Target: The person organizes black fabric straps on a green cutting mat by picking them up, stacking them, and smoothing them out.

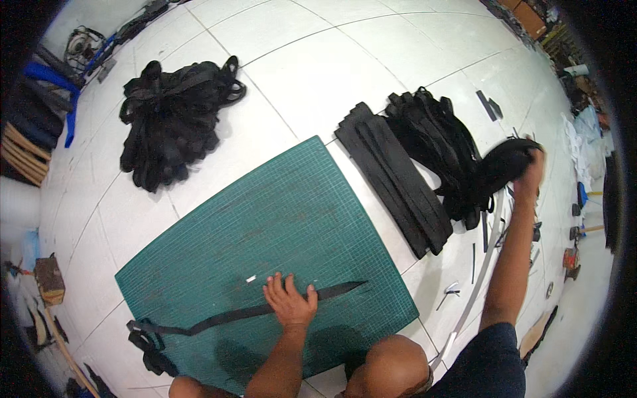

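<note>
My left hand (290, 304) lies flat on the green cutting mat (259, 225), fingers spread. Under or right beside its fingers runs a black webbing strap (232, 317), which crosses the mat to a pointed end on the right. At its left end the strap gathers in loops over the mat's edge. My right arm reaches far out to the right, and my right hand (529, 176) grips the end of a dark bundle of straps (504, 164). Part of its fingers is hidden against the black material. Next to it lie a pile of looped black straps (438, 142) and flat black strips (391, 179).
A large heap of looped black straps (176, 119) lies on the white tiled floor (292, 73) at the far left. Scraps and a long pale strip (483, 282) lie on the right. A wooden block (50, 280) stands at the left. My knees are at the lower edge.
</note>
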Demonstrator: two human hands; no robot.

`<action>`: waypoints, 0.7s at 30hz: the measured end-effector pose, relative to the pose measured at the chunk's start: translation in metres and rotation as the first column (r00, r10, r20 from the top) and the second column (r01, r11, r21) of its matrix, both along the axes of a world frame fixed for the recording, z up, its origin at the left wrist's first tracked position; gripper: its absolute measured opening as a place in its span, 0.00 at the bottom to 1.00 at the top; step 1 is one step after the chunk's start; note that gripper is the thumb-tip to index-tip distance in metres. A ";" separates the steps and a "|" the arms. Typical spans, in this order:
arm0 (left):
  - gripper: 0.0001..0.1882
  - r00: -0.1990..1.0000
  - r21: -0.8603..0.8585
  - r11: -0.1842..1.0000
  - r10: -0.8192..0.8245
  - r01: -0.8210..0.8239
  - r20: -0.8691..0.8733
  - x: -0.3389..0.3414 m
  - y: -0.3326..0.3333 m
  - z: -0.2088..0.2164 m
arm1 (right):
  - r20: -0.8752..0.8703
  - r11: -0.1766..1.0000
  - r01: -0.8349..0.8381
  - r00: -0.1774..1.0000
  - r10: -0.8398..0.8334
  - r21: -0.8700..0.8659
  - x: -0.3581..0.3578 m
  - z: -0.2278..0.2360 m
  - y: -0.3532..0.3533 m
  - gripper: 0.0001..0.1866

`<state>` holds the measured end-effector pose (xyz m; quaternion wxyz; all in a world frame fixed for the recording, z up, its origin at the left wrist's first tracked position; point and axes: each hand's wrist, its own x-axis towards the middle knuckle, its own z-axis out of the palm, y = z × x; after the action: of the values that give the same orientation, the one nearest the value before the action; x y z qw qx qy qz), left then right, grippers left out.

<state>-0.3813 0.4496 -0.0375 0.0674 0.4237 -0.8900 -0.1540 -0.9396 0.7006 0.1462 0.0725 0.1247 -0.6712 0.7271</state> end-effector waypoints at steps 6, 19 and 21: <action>0.31 1.000 -0.035 0.999 0.012 -0.012 -0.010 -0.008 0.005 -0.001 | -0.025 0.986 -0.048 0.999 0.044 -0.160 0.056 0.081 0.081 0.18; 0.32 0.998 -0.132 0.990 -0.050 0.044 -0.044 -0.007 0.005 -0.009 | -0.268 0.717 0.144 0.961 0.063 0.682 0.115 0.047 -0.175 0.20; 0.31 0.996 -0.173 0.983 -0.069 0.058 -0.062 -0.006 0.003 -0.009 | -0.211 0.596 0.047 0.955 0.208 0.802 0.100 -0.001 -0.245 0.22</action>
<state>-0.3875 0.4530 -0.0466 0.1288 0.3824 -0.9102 -0.0932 -0.8401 0.4555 0.1450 0.0707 0.2767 -0.9011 0.3263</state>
